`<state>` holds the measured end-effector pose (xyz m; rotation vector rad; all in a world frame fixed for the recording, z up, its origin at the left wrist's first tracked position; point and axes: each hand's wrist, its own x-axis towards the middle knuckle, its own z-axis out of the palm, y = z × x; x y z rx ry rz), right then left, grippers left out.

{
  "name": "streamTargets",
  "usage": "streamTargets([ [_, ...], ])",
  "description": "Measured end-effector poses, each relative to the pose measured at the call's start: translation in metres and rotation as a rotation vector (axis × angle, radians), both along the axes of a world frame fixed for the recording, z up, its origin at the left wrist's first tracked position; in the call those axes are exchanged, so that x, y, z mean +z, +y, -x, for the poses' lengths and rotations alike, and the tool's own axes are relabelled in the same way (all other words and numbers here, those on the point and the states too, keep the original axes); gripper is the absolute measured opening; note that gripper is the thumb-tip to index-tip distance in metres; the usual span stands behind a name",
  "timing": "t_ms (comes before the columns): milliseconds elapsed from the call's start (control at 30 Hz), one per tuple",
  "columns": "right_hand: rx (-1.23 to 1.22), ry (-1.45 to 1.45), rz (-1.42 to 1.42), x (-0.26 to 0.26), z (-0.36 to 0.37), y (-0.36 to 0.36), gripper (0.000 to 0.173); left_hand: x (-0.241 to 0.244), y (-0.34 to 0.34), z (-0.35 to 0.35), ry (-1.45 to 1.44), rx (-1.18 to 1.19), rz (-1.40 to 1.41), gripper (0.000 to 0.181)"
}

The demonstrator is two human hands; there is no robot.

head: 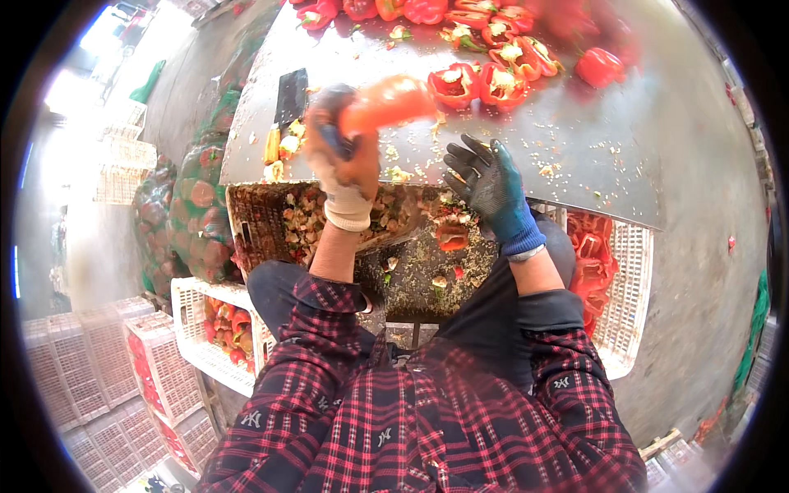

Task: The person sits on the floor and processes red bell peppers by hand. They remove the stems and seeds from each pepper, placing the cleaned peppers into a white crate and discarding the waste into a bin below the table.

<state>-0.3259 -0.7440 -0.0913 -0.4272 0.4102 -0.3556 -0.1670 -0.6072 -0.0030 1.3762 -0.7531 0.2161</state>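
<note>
My left hand point(346, 148), in a stained knit glove with dark patches, grips a red bell pepper point(391, 106) above the metal table; both are blurred by motion. To its right, my right hand point(490, 185) wears a blue-and-black coated glove. Its fingers are spread at the table's near edge, and nothing is in them. Beyond the hands lie halved red peppers point(455, 85) with pale cores and seeds showing. A cleaver point(291, 97) with a dark rectangular blade and yellowish handle rests left of my left hand, among core scraps.
Whole peppers point(425, 10) lie along the metal table's point(585, 148) far side. Below its edge, a crate point(259, 225) contains cores. White crates of peppers stand at the left point(216, 363) and right point(630, 302). Filled green mesh sacks point(203, 215) stand beside the table.
</note>
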Motion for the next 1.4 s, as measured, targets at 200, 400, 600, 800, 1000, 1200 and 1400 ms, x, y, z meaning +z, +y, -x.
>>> streamTargets([
  [200, -0.024, -0.118, 0.290, 0.013, -0.062, 0.050, 0.055, -0.023, 0.023, 0.001, -0.737, 0.011, -0.752, 0.023],
  [400, 0.051, -0.050, -0.154, 0.008, -0.029, 0.073, 0.059, 0.012, 0.067, -0.016, -0.388, 0.291, -0.245, 0.041],
  [600, 0.081, -0.005, -0.163, 0.022, -0.009, 0.113, 0.051, -0.071, 0.109, 0.031, 0.851, -0.265, -0.316, 0.037],
  [800, 0.205, 0.035, 0.196, 0.030, 0.032, 0.143, 0.049, -0.099, 0.132, 0.053, 0.672, -0.288, -0.196, 0.028],
  [1000, 0.121, -0.014, 0.185, 0.028, 0.057, 0.159, 0.045, -0.075, 0.140, 0.100, 0.549, -0.357, -0.298, 0.032],
  [1200, -0.005, -0.115, 0.645, 0.002, 0.053, 0.170, 0.032, -0.092, 0.133, 0.121, 0.093, -0.313, -0.300, 0.038],
  [1400, -0.064, 0.064, 0.507, 0.007, 0.060, 0.168, 0.012, -0.093, 0.128, 0.118, 0.098, -0.343, -0.393, 0.036],
])
